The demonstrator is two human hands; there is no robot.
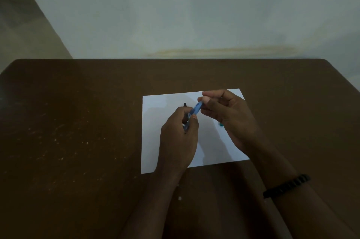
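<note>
Pen (196, 110) — blue; left hand (178, 141) grips; right hand (228, 116) pinches; above paper (155, 131)

surface: brown table (78, 112) | on it: 1 white paper sheet (155, 106), flat, right of centre | pale specks (58, 139) at left

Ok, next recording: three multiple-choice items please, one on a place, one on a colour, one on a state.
1. Where does the white paper sheet lie? A on the brown table; B on the floor; C against the wall.
2. What colour is the slim plastic tool? A red; B blue; C yellow.
3. How is the tool held? A untouched; B one hand; C both hands.
A: the sheet lies flat on the tabletop. B: its barrel is blue. C: the left hand grips it and the right hand pinches its upper end.
</note>
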